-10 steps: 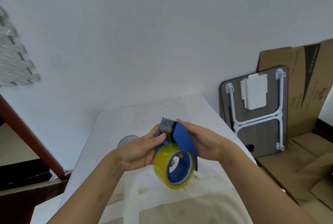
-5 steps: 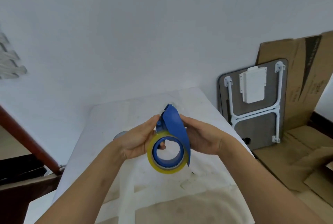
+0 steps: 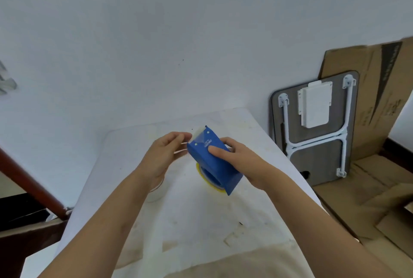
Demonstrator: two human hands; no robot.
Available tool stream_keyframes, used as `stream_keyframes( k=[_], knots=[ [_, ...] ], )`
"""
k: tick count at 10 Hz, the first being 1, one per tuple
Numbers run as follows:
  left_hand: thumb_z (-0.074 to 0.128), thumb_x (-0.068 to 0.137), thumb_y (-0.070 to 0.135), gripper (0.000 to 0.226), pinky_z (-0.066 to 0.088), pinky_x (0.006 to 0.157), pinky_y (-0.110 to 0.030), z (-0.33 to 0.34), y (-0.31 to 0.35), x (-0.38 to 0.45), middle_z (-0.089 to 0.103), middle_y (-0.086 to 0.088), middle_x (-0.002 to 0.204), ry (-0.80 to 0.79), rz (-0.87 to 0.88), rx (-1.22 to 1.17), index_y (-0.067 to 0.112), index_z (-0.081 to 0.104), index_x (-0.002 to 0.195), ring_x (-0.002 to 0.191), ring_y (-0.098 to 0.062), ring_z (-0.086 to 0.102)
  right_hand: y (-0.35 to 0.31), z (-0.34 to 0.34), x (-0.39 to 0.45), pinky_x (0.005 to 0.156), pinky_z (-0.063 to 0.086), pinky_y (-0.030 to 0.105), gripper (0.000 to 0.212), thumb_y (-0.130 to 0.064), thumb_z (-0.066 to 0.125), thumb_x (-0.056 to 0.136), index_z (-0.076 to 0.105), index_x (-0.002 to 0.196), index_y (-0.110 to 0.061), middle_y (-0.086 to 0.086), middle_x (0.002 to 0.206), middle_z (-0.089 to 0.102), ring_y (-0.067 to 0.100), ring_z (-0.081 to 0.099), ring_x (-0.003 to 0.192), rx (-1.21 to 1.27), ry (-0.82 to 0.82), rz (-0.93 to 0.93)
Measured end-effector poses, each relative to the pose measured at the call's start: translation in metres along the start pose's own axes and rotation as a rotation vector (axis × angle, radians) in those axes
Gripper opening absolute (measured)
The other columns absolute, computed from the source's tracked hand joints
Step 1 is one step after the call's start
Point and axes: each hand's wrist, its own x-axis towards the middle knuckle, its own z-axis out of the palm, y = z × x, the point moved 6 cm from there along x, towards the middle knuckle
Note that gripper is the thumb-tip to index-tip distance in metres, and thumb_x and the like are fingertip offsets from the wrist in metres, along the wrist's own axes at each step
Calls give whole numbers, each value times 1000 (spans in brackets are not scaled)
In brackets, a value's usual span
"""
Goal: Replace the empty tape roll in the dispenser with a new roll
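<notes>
In the head view the right hand point(image 3: 248, 163) is gripping the blue dispenser point(image 3: 213, 161) above the middle of the table point(image 3: 201, 222), thumb pressed flat on its broad top face and the other fingers wrapped behind it out of sight. The yellow roll point(image 3: 206, 181) is sitting inside the dispenser, only its lower rim showing beneath the blue body. The left hand point(image 3: 164, 158) is closing its fingers point(image 3: 178, 138) in a pinch on a strip of clear tape point(image 3: 197, 136) at the dispenser's far end, near the table's far edge. A second, pale roll point(image 3: 156, 190) is lying on the table under the left wrist, mostly hidden. The dispenser looks like stiff, light plastic, so the flat sides are probably the safest place to clamp; the far end likely carries the cutting edge and is best avoided. The tape itself seems thin, sticky and easily folded onto itself, so it is probably best held by its very end and kept taut. The roll looks firm and of modest weight.
</notes>
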Motion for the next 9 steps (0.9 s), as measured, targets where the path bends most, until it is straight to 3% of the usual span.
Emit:
stream_keyframes(
  k=[1, 2, 3, 4, 5, 6, 8, 9],
  knots=[
    [49, 103, 18, 24, 51, 101, -35, -7, 5, 0, 73, -2, 116, 156, 88, 75, 19, 73, 104, 112, -20, 66, -8, -2, 14, 68, 48, 27, 45, -52, 68, 83, 53, 121, -32, -7, 97, 66, 14, 64, 84, -224, 176, -72],
    [54, 100, 14, 23, 52, 99, -35, -4, -12, 0, 75, 1, 110, 192, 82, 176, 24, 74, 103, 108, -19, 67, -6, 1, 29, 76, 52, 33, 49, -46, 67, 84, 48, 126, -28, -1, 111, 61, 20, 62, 92, -515, 287, -146],
    [55, 98, 15, 24, 52, 97, -31, -4, -36, -2, 75, 8, 109, 202, 33, 238, 27, 72, 110, 108, -13, 67, 2, 10, 37, 96, 46, 42, 53, -41, 62, 89, 43, 135, -25, 6, 125, 54, 28, 58, 107, -775, 317, -161],
    [52, 98, 12, 27, 51, 82, -22, -7, -50, -6, 72, 11, 106, 248, -17, 249, 30, 70, 109, 102, -11, 66, 5, 20, 41, 97, 40, 40, 57, -39, 58, 92, 38, 143, -21, 9, 128, 53, 29, 56, 110, -1000, 369, -206],
    [51, 97, 9, 33, 53, 82, -26, -6, -61, -9, 70, 13, 96, 259, -92, 291, 35, 72, 99, 100, -18, 66, 11, 23, 43, 93, 40, 38, 60, -39, 59, 92, 35, 145, -20, 11, 125, 53, 30, 56, 103, -1158, 421, -212],
    [53, 95, 8, 39, 54, 99, -42, -1, -70, -12, 72, 11, 93, 184, -134, 315, 39, 74, 87, 107, -26, 67, 22, 22, 45, 92, 40, 38, 60, -36, 64, 89, 38, 141, -21, 11, 126, 51, 29, 55, 105, -1178, 408, -185],
    [51, 97, 7, 36, 54, 100, -40, -5, -70, -15, 70, 11, 102, 173, -135, 292, 34, 74, 92, 109, -22, 66, 28, 22, 43, 96, 39, 39, 60, -33, 65, 86, 40, 140, -19, 11, 131, 47, 31, 53, 108, -1155, 379, -181],
    [50, 97, 6, 33, 54, 99, -38, -7, -65, -18, 70, 1, 110, 190, -163, 293, 29, 74, 94, 110, -23, 65, 29, 18, 41, 99, 39, 39, 62, -34, 64, 87, 39, 142, -20, 10, 132, 48, 30, 51, 113, -1186, 340, -144]
  ],
)
